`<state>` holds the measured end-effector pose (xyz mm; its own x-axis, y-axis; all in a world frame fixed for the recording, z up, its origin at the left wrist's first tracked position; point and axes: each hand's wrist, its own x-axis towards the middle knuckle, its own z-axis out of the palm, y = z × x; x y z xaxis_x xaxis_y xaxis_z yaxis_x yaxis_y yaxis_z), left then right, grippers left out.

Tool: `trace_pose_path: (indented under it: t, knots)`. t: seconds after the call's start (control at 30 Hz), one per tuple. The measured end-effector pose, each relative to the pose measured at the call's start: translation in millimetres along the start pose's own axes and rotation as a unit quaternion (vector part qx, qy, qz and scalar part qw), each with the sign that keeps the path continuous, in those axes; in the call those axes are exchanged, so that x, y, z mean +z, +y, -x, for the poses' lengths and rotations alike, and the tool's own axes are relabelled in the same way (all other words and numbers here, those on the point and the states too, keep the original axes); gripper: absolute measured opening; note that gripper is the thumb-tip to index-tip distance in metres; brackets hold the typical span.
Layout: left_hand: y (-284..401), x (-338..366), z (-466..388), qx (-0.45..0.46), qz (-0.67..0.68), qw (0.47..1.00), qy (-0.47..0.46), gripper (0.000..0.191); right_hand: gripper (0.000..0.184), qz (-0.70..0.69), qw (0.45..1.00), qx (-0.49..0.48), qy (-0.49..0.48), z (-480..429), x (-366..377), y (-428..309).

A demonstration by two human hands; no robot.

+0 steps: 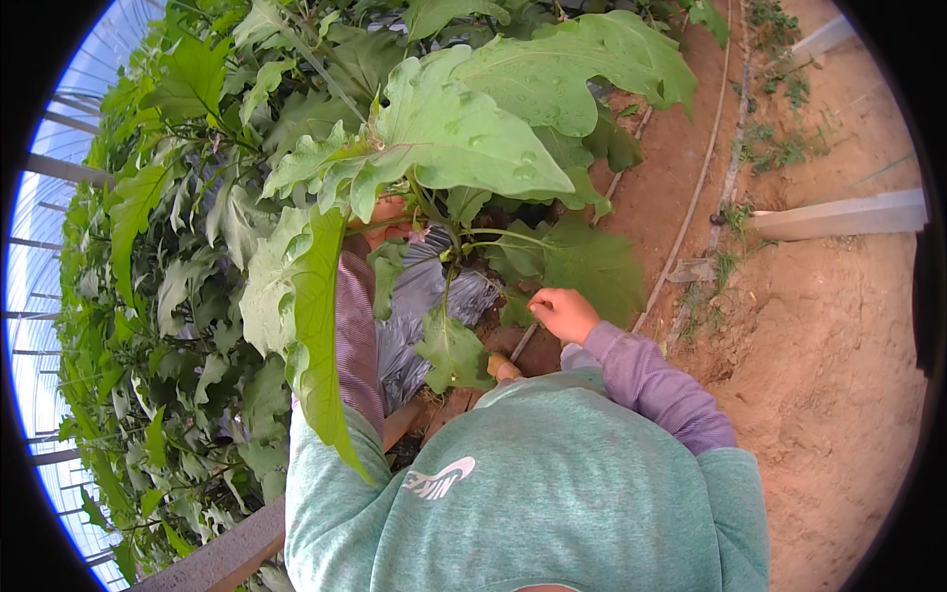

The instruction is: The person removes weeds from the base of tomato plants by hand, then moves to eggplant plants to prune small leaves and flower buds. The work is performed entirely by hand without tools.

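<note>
An eggplant plant with broad lobed leaves (473,144), some with water drops, spreads in front of me. My left hand (385,218) reaches in under its upper leaves, beside a pale purple flower (419,235); leaves cover part of it, and its grip is hidden. Near the lower right leaves, my right hand (566,314) has its fingers curled, thumb and forefinger close together; whether something thin is between them cannot be told. The plant's stem (453,248) rises between the two hands, above dark plastic mulch film (414,311).
Dense eggplant foliage (200,296) fills the left side. A concrete beam (222,551) slants at the lower left. Thin hoses (699,185) run along the bare soil to the right, where a pale post (843,216) and small weeds stand.
</note>
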<state>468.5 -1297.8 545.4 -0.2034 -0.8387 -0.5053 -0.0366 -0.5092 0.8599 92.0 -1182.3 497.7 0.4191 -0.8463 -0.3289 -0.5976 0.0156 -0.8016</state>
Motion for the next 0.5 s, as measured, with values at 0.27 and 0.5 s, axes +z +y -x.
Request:
trace_pose_path:
  t: [0.27,0.5]
  knots:
    - [-75,-10,-26,-0.067,0.267,0.956,0.1,0.012,0.022,0.0,0.999,0.029,-0.017,-3,0,1]
    - [-141,14,32,-0.1,0.103,0.915,0.377,0.058,0.023,-0.019,0.999,0.008,-0.043,-21,-9,-15]
